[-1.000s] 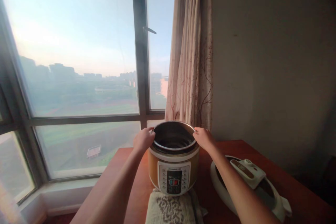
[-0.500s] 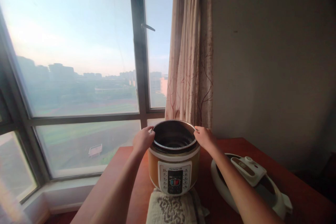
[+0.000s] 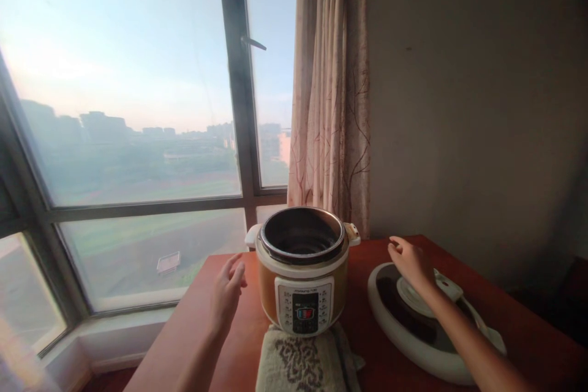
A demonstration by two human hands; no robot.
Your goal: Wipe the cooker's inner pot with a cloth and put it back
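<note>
An electric pressure cooker (image 3: 267, 288) with a white and tan body and a front control panel stands on the table. Its dark inner pot (image 3: 303, 233) sits down inside the body, with the rim level just above the collar. Just left of the cooker, my left hand (image 3: 229, 282) is empty, fingers loosely bent and apart, touching nothing. Over to the right, my right hand (image 3: 411, 262) hovers above the far part of the cooker's lid (image 3: 390, 324). Its fingers are slightly curled, and it holds nothing. The lid lies on the table, partly hidden by my right forearm.
A folded patterned towel (image 3: 298, 358) lies at the cooker's front, against its base. The reddish-brown table (image 3: 188, 324) borders a large window (image 3: 138, 135) on the left. A curtain (image 3: 328, 104) hangs behind the cooker, and a wall (image 3: 450, 116) stands at the right.
The inner pot has gone lower into the cooker. Both hands have let go of its rim: the left moved left and down, the right moved right over the lid.
</note>
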